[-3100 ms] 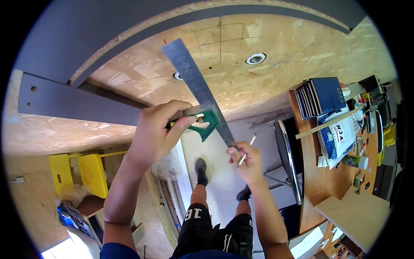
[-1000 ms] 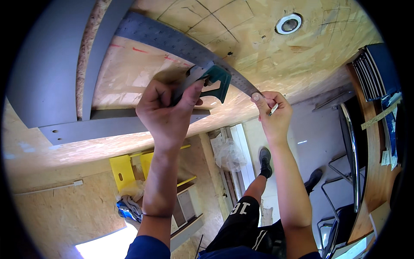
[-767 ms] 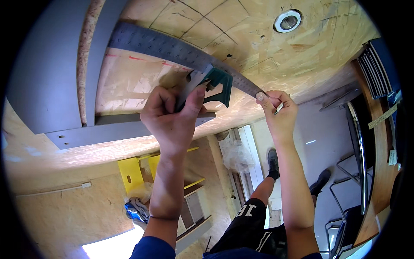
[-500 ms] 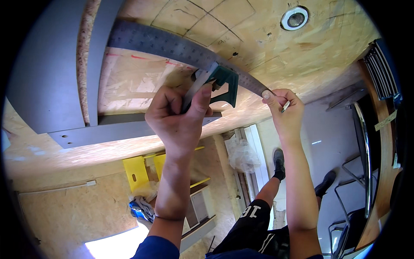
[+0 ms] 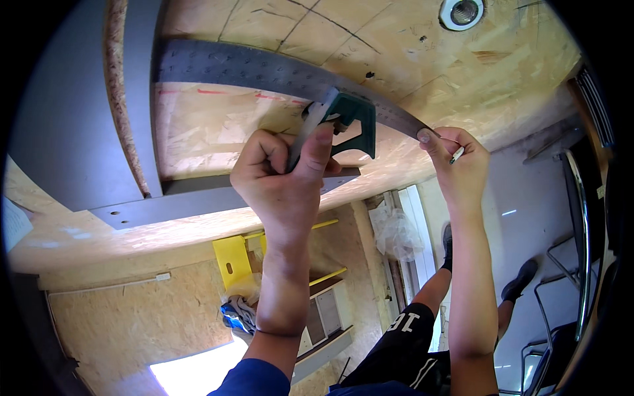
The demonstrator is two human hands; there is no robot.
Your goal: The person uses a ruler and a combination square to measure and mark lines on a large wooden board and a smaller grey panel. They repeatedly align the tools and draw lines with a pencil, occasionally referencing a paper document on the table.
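Observation:
A combination square with a green head (image 5: 366,142) lies over the wooden board surface. Its long steel ruler (image 5: 231,65) runs from the grey panel (image 5: 72,125) at the left toward the right. My left hand (image 5: 281,181) is closed round the square's head, thumb up along its pale metal edge. At the ruler's right end, my right hand (image 5: 462,168) pinches the tip between thumb and forefinger. A small white-tipped stick (image 5: 457,155), perhaps a pencil, pokes out between the fingers of that hand; most of it is hidden.
Drawn lines and red marks show on the board (image 5: 370,39), beside a round white-rimmed fitting (image 5: 461,12). A grey strip with two holes (image 5: 165,204) runs below the ruler. Lower down are a yellow frame (image 5: 232,263), clear plastic wrapping (image 5: 398,236) and a metal-framed chair (image 5: 581,264).
The whole view has shifted a little, so my hands and the room appear farther right. Both hands keep the same hold on the square, which stays against the grey panel.

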